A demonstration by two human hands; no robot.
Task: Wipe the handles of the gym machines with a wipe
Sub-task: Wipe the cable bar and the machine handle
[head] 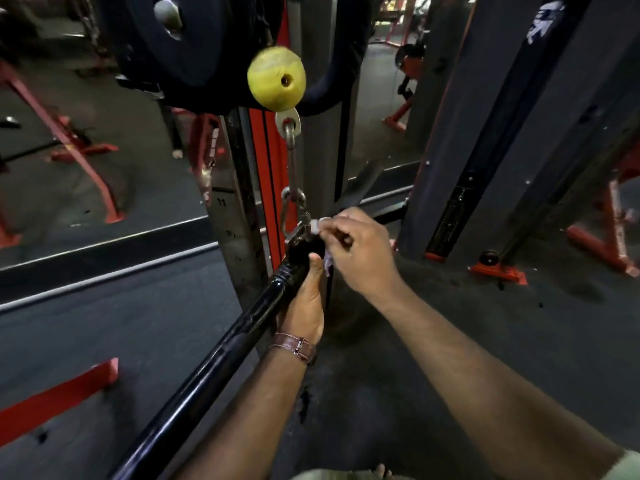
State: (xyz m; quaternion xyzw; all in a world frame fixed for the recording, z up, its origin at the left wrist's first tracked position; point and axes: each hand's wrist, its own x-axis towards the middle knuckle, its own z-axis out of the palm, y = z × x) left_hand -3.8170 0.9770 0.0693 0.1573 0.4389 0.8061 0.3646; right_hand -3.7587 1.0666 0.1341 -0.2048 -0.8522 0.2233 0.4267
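Item count, as visible:
- Hands: two, left hand [304,296] and right hand [360,251].
- Black bar [221,344]: one.
- Wipe [320,226]: one.
- Yellow ball stopper [276,77]: one.
- Metal carabiner [293,209]: one.
- Brown wrist strap [293,346]: one.

I am seeing a glossy, smooth black bar [221,348] hanging from dull grey metal links [294,202], with a matt yellow rubbery ball [276,77] above those links. My right hand [360,251] is pinching a soft, crumpled whitish wipe [320,225] beside the links, and a stitched brown leather-look strap [294,346] is circling my left wrist.
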